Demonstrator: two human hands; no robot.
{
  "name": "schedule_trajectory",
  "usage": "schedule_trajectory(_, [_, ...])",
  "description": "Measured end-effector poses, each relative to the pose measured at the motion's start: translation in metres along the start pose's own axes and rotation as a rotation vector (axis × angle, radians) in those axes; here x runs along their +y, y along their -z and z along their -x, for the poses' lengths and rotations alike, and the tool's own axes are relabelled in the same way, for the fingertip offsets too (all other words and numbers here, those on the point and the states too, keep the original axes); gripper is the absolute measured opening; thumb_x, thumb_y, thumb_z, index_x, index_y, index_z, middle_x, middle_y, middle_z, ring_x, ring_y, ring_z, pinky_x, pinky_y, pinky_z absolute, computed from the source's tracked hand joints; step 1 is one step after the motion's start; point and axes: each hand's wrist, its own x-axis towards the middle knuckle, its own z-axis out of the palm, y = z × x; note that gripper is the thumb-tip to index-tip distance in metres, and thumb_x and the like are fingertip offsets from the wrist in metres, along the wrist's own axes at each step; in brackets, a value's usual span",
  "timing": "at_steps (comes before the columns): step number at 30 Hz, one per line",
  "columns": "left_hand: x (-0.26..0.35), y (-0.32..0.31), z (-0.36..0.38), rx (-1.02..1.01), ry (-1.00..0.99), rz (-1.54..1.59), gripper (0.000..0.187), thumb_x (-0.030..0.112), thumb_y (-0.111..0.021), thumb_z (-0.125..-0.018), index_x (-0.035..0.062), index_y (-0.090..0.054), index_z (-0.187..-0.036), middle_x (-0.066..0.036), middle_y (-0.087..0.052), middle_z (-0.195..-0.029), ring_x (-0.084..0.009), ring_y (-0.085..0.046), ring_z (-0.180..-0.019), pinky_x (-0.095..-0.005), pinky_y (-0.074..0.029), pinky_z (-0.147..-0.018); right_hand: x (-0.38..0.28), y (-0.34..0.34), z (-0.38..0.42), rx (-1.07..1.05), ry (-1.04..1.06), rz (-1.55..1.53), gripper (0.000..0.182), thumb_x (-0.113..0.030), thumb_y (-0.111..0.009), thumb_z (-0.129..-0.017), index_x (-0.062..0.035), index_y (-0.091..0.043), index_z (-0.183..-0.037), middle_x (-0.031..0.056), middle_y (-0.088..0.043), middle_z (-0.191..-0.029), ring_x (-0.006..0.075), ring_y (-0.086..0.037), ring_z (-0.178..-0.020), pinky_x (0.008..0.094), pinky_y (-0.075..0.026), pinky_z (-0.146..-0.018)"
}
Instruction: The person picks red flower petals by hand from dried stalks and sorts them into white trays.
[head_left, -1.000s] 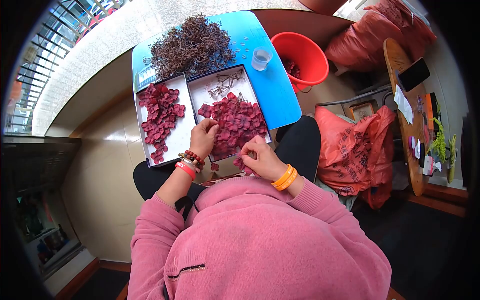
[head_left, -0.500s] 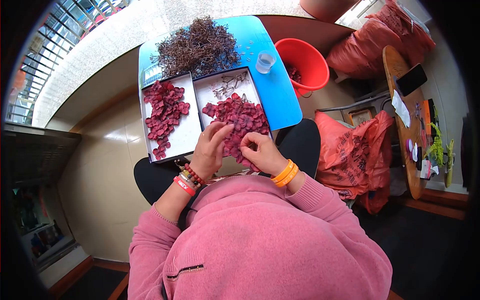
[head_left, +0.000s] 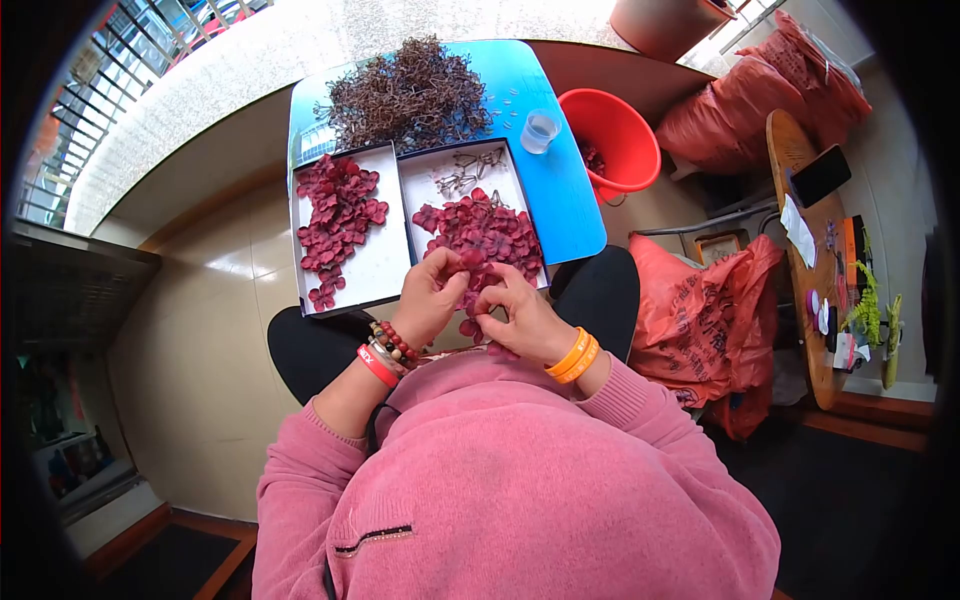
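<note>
My left hand is closed in a pinch, with a dark red cloth flower at its fingertips. Close beside it, my right hand has thumb and forefinger pinched on similar flowers; some petals hang below, partly hidden by the fingers. Just beyond both hands, a heap of dark red flowers fills the near part of the right white box. Several thin brown stems lie at that box's far end. The left white box holds a strip of loose red flowers along its left side.
A blue table carries the boxes, a tangled pile of brown stems and a clear plastic cup. To its right stand a red bucket and red sacks. A wooden table with a phone is farther right.
My left fingers have closed into a pinch on a flower and moved slightly right. My right hand stays pinched, its fingers a little further apart from the heap. The camera view has shifted slightly.
</note>
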Motion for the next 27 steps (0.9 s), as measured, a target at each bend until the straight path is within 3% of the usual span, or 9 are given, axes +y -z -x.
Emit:
schedule_trajectory(4, [0.007,-0.011,0.011,-0.040,0.076,0.048,0.010,0.008,-0.056,-0.088,0.0011,-0.057,-0.094,-0.001,-0.060,-0.077,-0.0062,-0.057,-0.072,-0.0218,-0.048,-0.064,-0.007,0.008,-0.005,0.110,-0.034,-0.146,0.007,-0.006,-0.063,-0.081,-0.0021,-0.062,-0.087,0.0168,-0.055,-0.114,0.0189,-0.064,-0.089,0.0279,-0.052,-0.071])
schedule_trajectory(7, [0.006,-0.012,0.014,-0.034,0.031,-0.022,0.012,0.009,-0.057,-0.089,0.0004,-0.057,-0.096,-0.002,-0.062,-0.078,-0.0070,-0.060,-0.070,-0.0211,-0.048,-0.061,-0.018,0.011,-0.005,0.169,-0.144,-0.218,0.006,-0.004,-0.061,-0.078,0.0002,-0.059,-0.082,0.0125,-0.060,-0.083,0.0244,-0.062,-0.079,0.0337,-0.048,-0.067])
schedule_trajectory(10, [0.005,-0.015,0.016,-0.026,-0.011,0.003,0.011,0.009,-0.057,-0.089,0.0002,-0.057,-0.096,-0.002,-0.062,-0.079,-0.0068,-0.059,-0.072,-0.0209,-0.048,-0.062,-0.014,0.006,-0.003,0.222,-0.181,-0.330,0.006,-0.003,-0.060,-0.079,0.0007,-0.057,-0.082,0.0098,-0.058,-0.075,0.0194,-0.058,-0.065,0.0311,-0.045,-0.056])
schedule_trajectory(13, [0.004,-0.016,0.016,-0.018,-0.025,0.015,0.010,0.008,-0.058,-0.088,0.0002,-0.057,-0.095,-0.001,-0.061,-0.079,-0.0057,-0.058,-0.072,-0.0203,-0.047,-0.062,-0.020,0.007,-0.003,0.299,-0.047,-0.232,0.006,-0.002,-0.060,-0.079,0.0008,-0.056,-0.080,0.0106,-0.058,-0.075,0.0204,-0.059,-0.064,0.0314,-0.045,-0.055])
schedule_trajectory(16, [0.007,-0.017,0.017,-0.014,-0.029,0.032,0.010,0.008,-0.058,-0.088,0.0004,-0.057,-0.094,0.000,-0.060,-0.080,-0.0045,-0.056,-0.073,-0.0196,-0.045,-0.062,-0.036,0.011,-0.002,0.279,-0.216,-0.363,0.006,-0.001,-0.061,-0.078,0.0002,-0.056,-0.079,0.0112,-0.058,-0.075,0.0218,-0.059,-0.063,0.0320,-0.045,-0.055])
schedule_trajectory(19, [0.005,-0.017,0.016,-0.003,-0.072,-0.014,0.010,0.008,-0.059,-0.088,0.0007,-0.057,-0.094,0.001,-0.060,-0.079,-0.0036,-0.054,-0.072,-0.0193,-0.044,-0.061,-0.028,0.008,-0.003,0.369,-0.047,-0.128,0.005,0.000,-0.061,-0.077,-0.0004,-0.055,-0.078,0.0120,-0.057,-0.074,0.0234,-0.059,-0.065,0.0325,-0.046,-0.056])
schedule_trajectory(27, [0.023,-0.018,0.021,-0.002,0.027,0.040,0.012,0.011,-0.059,-0.088,0.0024,-0.058,-0.096,0.001,-0.059,-0.079,-0.0025,-0.051,-0.066,-0.0179,-0.041,-0.054,-0.027,0.007,-0.003,0.409,0.069,-0.041,0.007,0.001,-0.062,-0.075,-0.0013,-0.059,-0.079,0.0115,-0.055,-0.075,0.0260,-0.057,-0.066,0.0338,-0.046,-0.058])
